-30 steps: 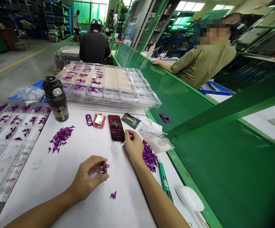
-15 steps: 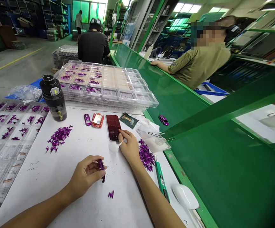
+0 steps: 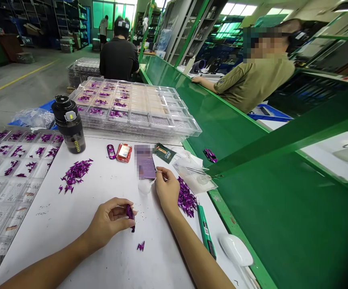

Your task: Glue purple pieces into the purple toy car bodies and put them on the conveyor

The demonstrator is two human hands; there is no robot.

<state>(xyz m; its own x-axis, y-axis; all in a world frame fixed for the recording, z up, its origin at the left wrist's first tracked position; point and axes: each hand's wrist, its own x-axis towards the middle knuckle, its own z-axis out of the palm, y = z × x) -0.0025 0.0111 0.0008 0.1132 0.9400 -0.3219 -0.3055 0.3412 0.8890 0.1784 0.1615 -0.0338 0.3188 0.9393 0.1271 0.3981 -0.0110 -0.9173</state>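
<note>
My left hand (image 3: 107, 224) is shut on a glossy purple sliver bundle (image 3: 130, 215) above the white work surface (image 3: 164, 269). My right hand (image 3: 167, 190) rests beside a smartphone (image 3: 145, 162) with a blurred screen, its fingertips pinched near a thin pale strip. That strip runs towards a small white translucent blob (image 3: 144, 186). Heaps of purple metallic slivers lie on both sides: one (image 3: 76, 173) left of my hands, another (image 3: 186, 197) right of my right hand. A single sliver (image 3: 141, 246) lies below my left hand.
Stacked clear compartment trays (image 3: 131, 108) and a black water bottle (image 3: 69, 124) stand ahead. A flat tray of purple pieces (image 3: 17, 160) lies left. A green-handled cutter (image 3: 205, 230), white mouse (image 3: 235, 249) and plastic bag (image 3: 194, 176) lie right. A co-worker (image 3: 256, 82) sits beyond the green conveyor (image 3: 282, 212).
The phone's dark screen now appears lighter and blurred. My right hand has shifted slightly rightward from the phone. My left hand still holds the purple pieces.
</note>
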